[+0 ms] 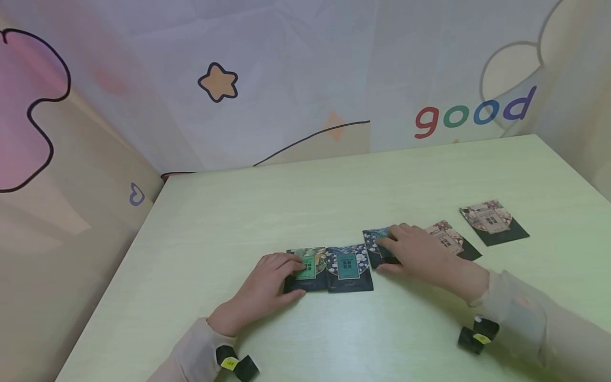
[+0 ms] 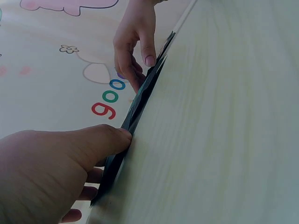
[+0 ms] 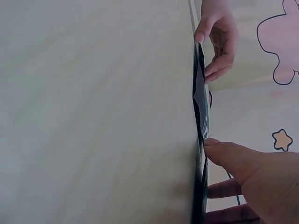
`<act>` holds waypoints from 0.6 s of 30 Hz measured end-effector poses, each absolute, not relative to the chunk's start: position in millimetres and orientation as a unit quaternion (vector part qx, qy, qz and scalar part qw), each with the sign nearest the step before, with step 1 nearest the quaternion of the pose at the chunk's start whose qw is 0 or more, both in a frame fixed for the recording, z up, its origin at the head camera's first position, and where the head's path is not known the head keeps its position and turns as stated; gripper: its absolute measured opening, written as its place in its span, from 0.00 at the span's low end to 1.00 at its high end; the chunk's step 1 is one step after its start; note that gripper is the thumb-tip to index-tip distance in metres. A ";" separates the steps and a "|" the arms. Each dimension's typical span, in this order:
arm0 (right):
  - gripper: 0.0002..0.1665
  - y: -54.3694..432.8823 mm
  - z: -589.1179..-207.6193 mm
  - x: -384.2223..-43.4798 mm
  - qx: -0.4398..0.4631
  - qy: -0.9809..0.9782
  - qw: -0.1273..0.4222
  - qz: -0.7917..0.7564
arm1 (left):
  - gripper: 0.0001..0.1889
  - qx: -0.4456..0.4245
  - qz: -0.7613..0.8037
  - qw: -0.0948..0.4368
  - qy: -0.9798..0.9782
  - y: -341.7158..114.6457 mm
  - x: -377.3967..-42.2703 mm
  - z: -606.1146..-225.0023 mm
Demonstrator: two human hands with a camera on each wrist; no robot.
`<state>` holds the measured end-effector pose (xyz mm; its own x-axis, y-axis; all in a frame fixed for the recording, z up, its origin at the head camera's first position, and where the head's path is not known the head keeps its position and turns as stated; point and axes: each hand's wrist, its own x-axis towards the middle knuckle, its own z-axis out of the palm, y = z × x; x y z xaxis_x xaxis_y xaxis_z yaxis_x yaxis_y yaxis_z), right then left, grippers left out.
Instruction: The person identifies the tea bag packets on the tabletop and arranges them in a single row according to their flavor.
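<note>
Left hand (image 1: pixel 263 282) and right hand (image 1: pixel 422 259) both grasping

From my distant seat, reading left to right along the pale table (image 1: pixel 296 339), I first meet the cuff of a pale sleeve (image 1: pixel 193 353), with a black wrist unit (image 1: pixel 229 362) strapped below it. The left hand reaches in from there and grips the green-labelled packet (image 1: pixel 312 269): its fingers bend over the top face while the thumb bears on the near edge, which the left wrist view shows me side-on.

Just right of that, its side touching, lies the blue flowered packet (image 1: pixel 348 267), face up with a teal label. Next I see the second blue packet (image 1: pixel 374 245), set slightly farther back at a small slant. The right hand grips this one, thumb at the near edge and fingers bent over the face (they hide most of its label from me). Whether the two blue packets touch, I cannot tell.

Past the right hand, which partly covers it, lies the pink-flowered packet (image 1: pixel 448 237), angled on the table. Farthest right, apart from the others and farther back, I find the last packet (image 1: pixel 494 223), also pink-flowered and askew.
</note>
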<state>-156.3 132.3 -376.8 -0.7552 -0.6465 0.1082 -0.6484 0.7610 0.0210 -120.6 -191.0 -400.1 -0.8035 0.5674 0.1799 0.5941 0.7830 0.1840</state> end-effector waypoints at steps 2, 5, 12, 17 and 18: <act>0.34 133.0 -376.9 -153.6 0.346 -0.937 0.056 0.008 | 0.23 -0.309 -0.117 0.058 -0.942 -191.2 -120.7 -400.2; 0.34 133.9 -376.8 -149.5 0.349 -0.935 0.059 0.002 | 0.23 -0.312 -0.115 0.062 -0.941 -191.7 -121.1 -401.1; 0.33 136.0 -376.7 -141.6 0.352 -0.934 0.058 -0.004 | 0.22 -0.321 -0.111 0.072 -0.938 -193.0 -121.8 -402.6; 0.34 136.4 -376.0 -137.1 0.353 -0.933 0.063 -0.012 | 0.23 -0.318 -0.113 0.068 -0.939 -192.9 -122.1 -402.7; 0.34 136.6 -376.1 -136.3 0.355 -0.932 0.067 -0.014 | 0.23 -0.317 -0.113 0.068 -0.939 -192.9 -122.1 -402.9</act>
<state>-136.3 136.6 -376.1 -0.7388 -0.6640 0.1156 -0.6603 0.7474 0.0730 -122.1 -192.9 -402.9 -0.7894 0.5804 0.1998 0.6113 0.7730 0.1697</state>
